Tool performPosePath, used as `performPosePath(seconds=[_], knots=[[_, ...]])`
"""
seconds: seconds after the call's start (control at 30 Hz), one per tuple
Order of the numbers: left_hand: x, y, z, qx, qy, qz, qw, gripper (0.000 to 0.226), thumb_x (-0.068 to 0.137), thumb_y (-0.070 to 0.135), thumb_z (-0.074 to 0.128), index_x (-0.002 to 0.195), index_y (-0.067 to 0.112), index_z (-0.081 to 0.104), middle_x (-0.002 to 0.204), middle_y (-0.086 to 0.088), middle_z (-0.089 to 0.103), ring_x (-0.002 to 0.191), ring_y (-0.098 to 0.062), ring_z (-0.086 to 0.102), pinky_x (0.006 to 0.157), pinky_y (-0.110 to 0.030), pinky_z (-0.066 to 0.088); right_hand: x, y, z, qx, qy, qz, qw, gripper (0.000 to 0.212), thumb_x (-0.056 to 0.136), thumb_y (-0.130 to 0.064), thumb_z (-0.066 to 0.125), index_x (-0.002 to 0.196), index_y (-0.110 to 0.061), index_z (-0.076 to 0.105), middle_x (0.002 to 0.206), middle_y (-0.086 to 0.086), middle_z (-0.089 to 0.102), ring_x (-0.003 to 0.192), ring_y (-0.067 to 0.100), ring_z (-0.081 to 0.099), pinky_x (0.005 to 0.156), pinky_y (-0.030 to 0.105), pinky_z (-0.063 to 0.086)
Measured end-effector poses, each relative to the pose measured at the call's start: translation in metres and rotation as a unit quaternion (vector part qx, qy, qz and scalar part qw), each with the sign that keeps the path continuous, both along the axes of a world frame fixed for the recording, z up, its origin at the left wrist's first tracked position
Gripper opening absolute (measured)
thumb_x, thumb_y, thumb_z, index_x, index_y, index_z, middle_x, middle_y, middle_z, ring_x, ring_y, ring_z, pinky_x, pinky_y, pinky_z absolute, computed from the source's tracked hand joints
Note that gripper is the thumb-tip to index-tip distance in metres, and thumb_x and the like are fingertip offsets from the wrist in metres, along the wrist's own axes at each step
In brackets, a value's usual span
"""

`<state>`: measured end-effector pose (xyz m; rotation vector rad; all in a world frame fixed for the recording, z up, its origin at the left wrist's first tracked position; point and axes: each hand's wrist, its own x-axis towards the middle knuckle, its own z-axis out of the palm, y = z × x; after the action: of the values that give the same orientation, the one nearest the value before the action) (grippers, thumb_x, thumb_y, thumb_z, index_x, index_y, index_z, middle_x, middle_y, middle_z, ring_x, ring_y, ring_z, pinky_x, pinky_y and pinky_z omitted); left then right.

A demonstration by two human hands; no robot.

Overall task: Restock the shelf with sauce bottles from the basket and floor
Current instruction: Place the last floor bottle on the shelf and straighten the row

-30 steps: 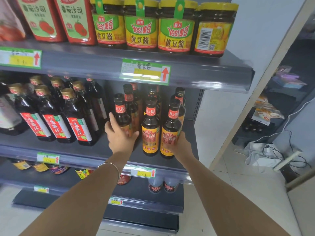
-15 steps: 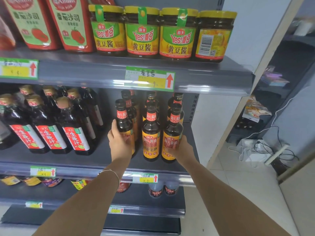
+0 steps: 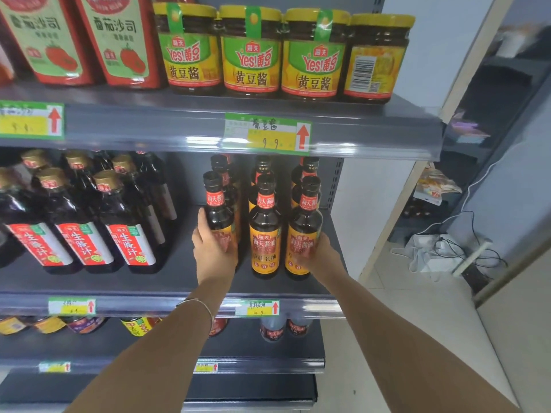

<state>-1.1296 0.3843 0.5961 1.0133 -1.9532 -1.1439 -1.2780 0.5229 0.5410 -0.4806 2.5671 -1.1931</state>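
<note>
Dark soy sauce bottles with orange labels stand in rows on the grey middle shelf (image 3: 167, 281). My left hand (image 3: 213, 248) grips the front left bottle (image 3: 217, 210) around its lower body. My right hand (image 3: 323, 256) holds the front right bottle (image 3: 304, 225) from the right side at its label. A third front bottle (image 3: 265, 234) stands between them, untouched. More bottles of the same kind stand behind. No basket is in view.
Larger dark bottles with red-and-white labels (image 3: 125, 228) fill the shelf's left part. Yellow bean paste jars (image 3: 252, 52) and ketchup pouches (image 3: 119, 40) sit on the shelf above. Lower shelves hold more bottles. Cables and a white box (image 3: 438, 254) lie on the floor at right.
The view has shifted slightly downward and closer to the shelf. Both hands stay on the same two front bottles, which now stand a bit nearer the shelf's front.
</note>
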Motion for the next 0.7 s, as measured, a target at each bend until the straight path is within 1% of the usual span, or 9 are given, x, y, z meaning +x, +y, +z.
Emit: performPosePath(seconds=[0.1, 0.13, 0.2, 0.27, 0.3, 0.4, 0.47, 0.6, 0.7], knots=[[0.009, 0.008, -0.001, -0.09, -0.051, 0.061, 0.993, 0.069, 0.079, 0.013, 0.067, 0.138, 0.013, 0.032, 0.137, -0.019, 0.036, 0.118, -0.04, 0.042, 0.094, -0.052, 0.041, 0.006, 0.012, -0.006, 0.078, -0.041, -0.013, 0.996, 0.057, 0.074, -0.049, 0.07, 0.115, -0.015, 0.05, 0.1, 0.002, 0.063, 0.085, 0.018, 0.063, 0.068, 0.028, 0.051], [0.01, 0.012, -0.001, -0.134, -0.055, 0.052, 0.988, 0.063, 0.078, 0.014, 0.069, 0.133, 0.01, 0.039, 0.133, -0.02, 0.04, 0.116, -0.04, 0.044, 0.093, -0.05, 0.04, 0.009, 0.016, -0.008, 0.102, -0.054, -0.01, 0.993, 0.053, 0.077, -0.051, 0.066, 0.112, -0.013, 0.054, 0.095, 0.002, 0.063, 0.08, 0.016, 0.061, 0.068, 0.028, 0.051], [0.01, 0.022, -0.001, -0.191, -0.032, -0.032, 0.981, 0.059, 0.077, 0.012, 0.071, 0.129, 0.008, 0.044, 0.128, -0.017, 0.045, 0.117, -0.034, 0.045, 0.096, -0.041, 0.039, 0.015, 0.021, -0.012, 0.12, -0.053, 0.004, 0.991, 0.049, 0.082, -0.051, 0.061, 0.11, -0.011, 0.056, 0.094, 0.004, 0.064, 0.079, 0.016, 0.06, 0.069, 0.028, 0.05], [0.001, 0.032, 0.003, -0.181, -0.013, -0.109, 0.977, 0.066, 0.078, 0.011, 0.07, 0.136, 0.01, 0.037, 0.132, -0.012, 0.044, 0.125, -0.026, 0.042, 0.103, -0.032, 0.034, 0.019, 0.02, -0.01, 0.109, -0.036, 0.007, 0.993, 0.048, 0.083, -0.049, 0.061, 0.113, -0.012, 0.054, 0.1, 0.005, 0.065, 0.083, 0.017, 0.06, 0.07, 0.027, 0.049], [-0.005, 0.034, 0.006, -0.164, -0.004, -0.122, 0.979, 0.071, 0.079, 0.012, 0.07, 0.139, 0.011, 0.033, 0.135, -0.01, 0.043, 0.128, -0.024, 0.04, 0.105, -0.03, 0.032, 0.02, 0.019, -0.008, 0.101, -0.028, 0.006, 0.994, 0.049, 0.083, -0.049, 0.061, 0.114, -0.012, 0.053, 0.102, 0.005, 0.065, 0.084, 0.017, 0.06, 0.07, 0.027, 0.048], [-0.025, 0.036, 0.015, -0.096, -0.006, -0.132, 0.987, 0.087, 0.078, 0.017, 0.072, 0.146, 0.015, 0.018, 0.145, -0.009, 0.033, 0.136, -0.025, 0.033, 0.109, -0.038, 0.031, 0.02, 0.016, 0.0, 0.073, -0.027, -0.017, 0.997, 0.05, 0.08, -0.045, 0.066, 0.116, -0.013, 0.051, 0.1, 0.003, 0.062, 0.083, 0.017, 0.058, 0.068, 0.028, 0.046], [-0.034, 0.034, 0.017, -0.069, -0.026, -0.141, 0.987, 0.091, 0.077, 0.019, 0.073, 0.147, 0.019, 0.014, 0.146, -0.01, 0.032, 0.136, -0.028, 0.032, 0.108, -0.045, 0.034, 0.019, 0.018, 0.003, 0.063, -0.036, -0.038, 0.997, 0.052, 0.08, -0.041, 0.067, 0.119, -0.012, 0.047, 0.099, 0.001, 0.058, 0.084, 0.017, 0.056, 0.07, 0.029, 0.047], [-0.041, 0.031, 0.017, -0.058, -0.029, -0.138, 0.988, 0.074, 0.082, 0.018, 0.066, 0.143, 0.022, 0.023, 0.136, -0.013, 0.041, 0.12, -0.035, 0.049, 0.1, -0.051, 0.042, 0.014, 0.024, 0.004, 0.043, -0.05, -0.054, 0.996, 0.069, 0.08, -0.038, 0.068, 0.136, -0.013, 0.037, 0.128, 0.006, 0.054, 0.112, 0.024, 0.055, 0.086, 0.033, 0.046], [-0.041, 0.028, 0.016, -0.062, -0.028, -0.142, 0.988, 0.071, 0.085, 0.017, 0.064, 0.143, 0.02, 0.024, 0.135, -0.015, 0.042, 0.118, -0.035, 0.051, 0.1, -0.05, 0.042, 0.012, 0.029, 0.005, 0.041, -0.045, -0.062, 0.996, 0.075, 0.081, -0.037, 0.069, 0.141, -0.012, 0.032, 0.137, 0.008, 0.049, 0.121, 0.026, 0.051, 0.088, 0.031, 0.042]])
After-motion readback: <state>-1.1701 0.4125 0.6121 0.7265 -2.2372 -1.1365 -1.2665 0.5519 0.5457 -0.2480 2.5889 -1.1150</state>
